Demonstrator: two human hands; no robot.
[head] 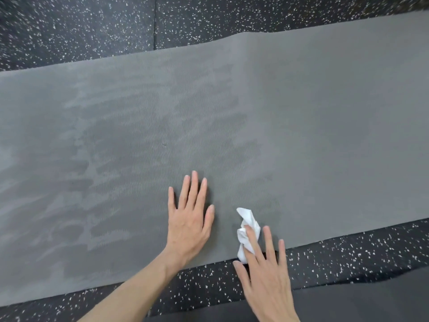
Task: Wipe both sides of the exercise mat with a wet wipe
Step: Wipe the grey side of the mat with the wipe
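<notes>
Your left hand (189, 219) lies flat, fingers straight and spread, on the grey exercise mat (301, 135) near its close edge. Just right of it, your right hand (267, 273) presses a crumpled white wet wipe (247, 225) onto the mat with straight fingers. Darker damp streaks cover the mat left of your hands.

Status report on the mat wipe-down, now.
Left hand flat on grey mat, bracing. Right hand presses crumpled wet wipe at mat's near edge. Damp streaks left and centre; right part looks dry. Nothing obstructing.
</notes>
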